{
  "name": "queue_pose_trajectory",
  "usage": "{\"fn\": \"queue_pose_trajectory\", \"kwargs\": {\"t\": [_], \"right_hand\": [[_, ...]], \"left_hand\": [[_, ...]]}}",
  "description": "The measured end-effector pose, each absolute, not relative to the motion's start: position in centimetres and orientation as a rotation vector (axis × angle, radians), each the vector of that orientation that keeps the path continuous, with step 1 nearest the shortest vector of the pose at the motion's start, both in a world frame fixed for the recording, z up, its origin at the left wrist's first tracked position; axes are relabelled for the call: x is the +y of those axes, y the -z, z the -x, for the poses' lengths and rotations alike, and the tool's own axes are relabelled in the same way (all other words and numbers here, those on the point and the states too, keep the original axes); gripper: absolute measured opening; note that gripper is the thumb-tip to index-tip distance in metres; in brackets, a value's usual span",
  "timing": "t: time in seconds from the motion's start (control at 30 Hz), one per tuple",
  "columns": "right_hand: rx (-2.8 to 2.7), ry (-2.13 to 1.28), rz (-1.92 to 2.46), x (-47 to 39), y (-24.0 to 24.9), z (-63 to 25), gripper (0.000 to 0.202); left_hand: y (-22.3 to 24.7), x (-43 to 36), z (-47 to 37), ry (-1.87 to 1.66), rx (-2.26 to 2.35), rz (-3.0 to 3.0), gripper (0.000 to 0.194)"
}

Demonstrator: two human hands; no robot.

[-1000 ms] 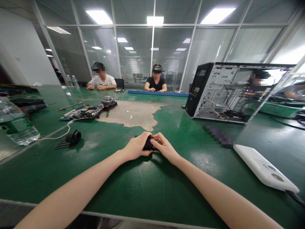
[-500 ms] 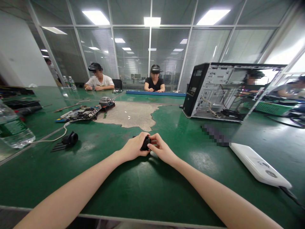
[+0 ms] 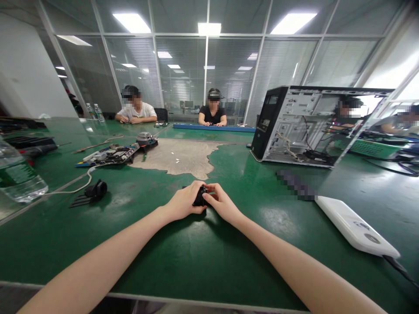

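Black and plastic-looking, a small component (image 3: 198, 199) was held in both hands at the middle of the head camera's view, over the near part of a green tabletop (image 3: 196, 266). Contact between component and tabletop could not be confirmed.

Status, head view: handling was judged to be in progress. The component was in hand, engaged from two sides, and not yet set down or released. The fingers hid much of it, including any joint or fastener, so the amount of work left could not be determined.

Hand pose, head view: both forearms extended forward from the lower corners and converged at the component. The left hand (image 3: 183, 203) was curled round its left side, fingers partly closed over the far side and thumb along the near side, gripping it. The right hand (image 3: 224, 202) met its right side with bent fingers; thumb and fingertips stood slightly apart and pinched the component's edge.

Surroundings, head view: a round-ended black fitting (image 3: 96, 190) lay well to the left of the hands, with a circuit board (image 3: 113, 154) beyond it. An open computer case (image 3: 271, 115) stood at far right, and a white device (image 3: 355, 226) with a dark cable lay nearer.
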State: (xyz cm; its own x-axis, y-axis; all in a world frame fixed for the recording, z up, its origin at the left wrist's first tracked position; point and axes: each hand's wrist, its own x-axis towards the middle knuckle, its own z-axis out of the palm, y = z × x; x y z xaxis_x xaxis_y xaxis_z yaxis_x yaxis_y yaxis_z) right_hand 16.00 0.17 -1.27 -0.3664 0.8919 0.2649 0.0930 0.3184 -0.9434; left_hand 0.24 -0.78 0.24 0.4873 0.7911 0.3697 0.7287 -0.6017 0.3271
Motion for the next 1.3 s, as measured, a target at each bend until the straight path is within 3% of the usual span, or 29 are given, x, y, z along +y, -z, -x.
{"fn": "queue_pose_trajectory", "kwargs": {"t": [1.3], "right_hand": [[-1.824,-1.061,0.807,-0.2,1.3,-16.3,0.014]], "left_hand": [[-0.2,-0.8,-0.2,-0.771,1.316,-2.561,0.055]]}}
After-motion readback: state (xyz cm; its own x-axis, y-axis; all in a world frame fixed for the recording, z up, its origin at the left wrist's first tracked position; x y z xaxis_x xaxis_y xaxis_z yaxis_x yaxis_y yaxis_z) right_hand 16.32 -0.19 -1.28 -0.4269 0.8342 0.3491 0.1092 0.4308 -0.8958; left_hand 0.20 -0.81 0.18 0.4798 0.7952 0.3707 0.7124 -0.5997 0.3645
